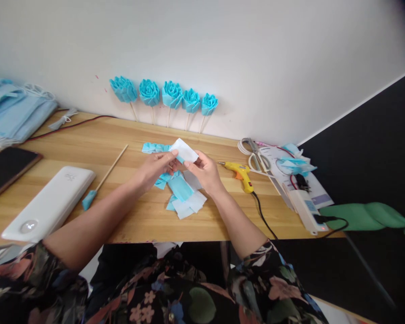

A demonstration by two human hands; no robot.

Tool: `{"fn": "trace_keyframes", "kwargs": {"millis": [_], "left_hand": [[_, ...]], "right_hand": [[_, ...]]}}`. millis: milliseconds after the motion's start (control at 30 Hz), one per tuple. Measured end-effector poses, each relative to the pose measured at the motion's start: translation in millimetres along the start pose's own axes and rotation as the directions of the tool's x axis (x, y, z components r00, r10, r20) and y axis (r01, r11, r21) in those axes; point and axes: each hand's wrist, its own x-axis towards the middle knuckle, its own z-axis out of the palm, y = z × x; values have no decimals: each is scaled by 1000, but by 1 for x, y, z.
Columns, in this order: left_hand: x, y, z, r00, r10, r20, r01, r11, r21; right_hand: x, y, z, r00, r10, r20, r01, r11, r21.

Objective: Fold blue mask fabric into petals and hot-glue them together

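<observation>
Fabric piece (185, 150) has its edges pinched, seemingly thumb-to-finger, by left hand (155, 166) and right hand (205, 172); tabletop (148, 222) shows room along its front edge.

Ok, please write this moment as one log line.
left hand: holds piece; right hand: holds same piece; near hands: loose pieces; right of hands: glue gun; at wall: five flowers

The held piece (186, 149) is white, with some light blue at its near side. The loose pieces (181, 186) are of blue and white colour. The far flowers (172, 94) are bright turquoise. The surface (148, 222) is light brown with wood-grain stripes. At right, the glue gun (243, 170) is yellow, its trigger (238, 176) orange. The near sleeve (275, 285) is black, with a multicoloured floral pattern.
</observation>
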Motion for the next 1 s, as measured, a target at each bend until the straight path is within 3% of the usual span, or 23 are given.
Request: {"fn": "trace_keyframes", "kwargs": {"millis": [133, 267, 333, 433, 500, 600, 767, 1000], "left_hand": [[-3, 4, 0, 999, 35, -34, -30, 992, 123], [-3, 10, -1, 998, 22, -66, -22, 1000, 1], [-3, 12, -2, 999, -12, -46, 8, 996, -91], [-2, 14, -3, 998, -61, -14, 58, 984, -171], [-2, 13, -4, 997, -82, 2, 81, 979, -188], [-1, 10, -4, 995, -94, 20, 96, 978, -184], [0, 6, -5, 999, -48, 5, 48, 998, -27], [-7, 15, -1, 996, 52, -73, -28, 956, 293]], "right_hand": [[1, 1, -1, 1000, -16, 10, 16, 999, -34], [1, -7, -10, 980, -182, -84, 156, 956, -250], [1, -12, -14, 938, -340, -69, 282, 862, -420], [0, -17, -15, 849, -521, 85, 461, 653, -600], [0, -18, -12, 801, -572, 176, 536, 554, -638], [0, -16, -8, 757, -608, 238, 596, 493, -634], [2, -12, -7, 783, -588, 203, 573, 554, -604], [-1, -12, -6, 897, -439, 46, 410, 790, -456]]}}
